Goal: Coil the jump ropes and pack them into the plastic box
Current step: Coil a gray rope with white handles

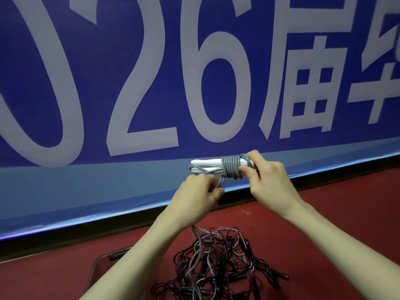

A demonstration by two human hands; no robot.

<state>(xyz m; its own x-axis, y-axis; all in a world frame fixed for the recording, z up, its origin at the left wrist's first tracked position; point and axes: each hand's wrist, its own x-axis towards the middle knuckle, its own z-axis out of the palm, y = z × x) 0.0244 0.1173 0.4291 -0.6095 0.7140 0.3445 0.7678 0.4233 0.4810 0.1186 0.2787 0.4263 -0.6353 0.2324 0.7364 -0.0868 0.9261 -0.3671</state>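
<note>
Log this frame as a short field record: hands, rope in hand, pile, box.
left hand: pinches the loose grey cord end
right hand: grips the wrapped end of the bundle
grey jump rope with white handles: cord coiled round the handles, held in the air
tangled pile of dark jump ropes: on the red floor
clear plastic box: lower left, partly hidden by the left forearm

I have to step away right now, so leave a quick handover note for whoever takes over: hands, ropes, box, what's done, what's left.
Right hand grips the white handles at the grey rope coil.
Left hand pinches the rope's loose tail below the handles.
Done: several tight wraps around the handles.
Left: finish the tail, put it in the plastic box at lower left, then coil the tangled pile of ropes on the red floor.
</note>
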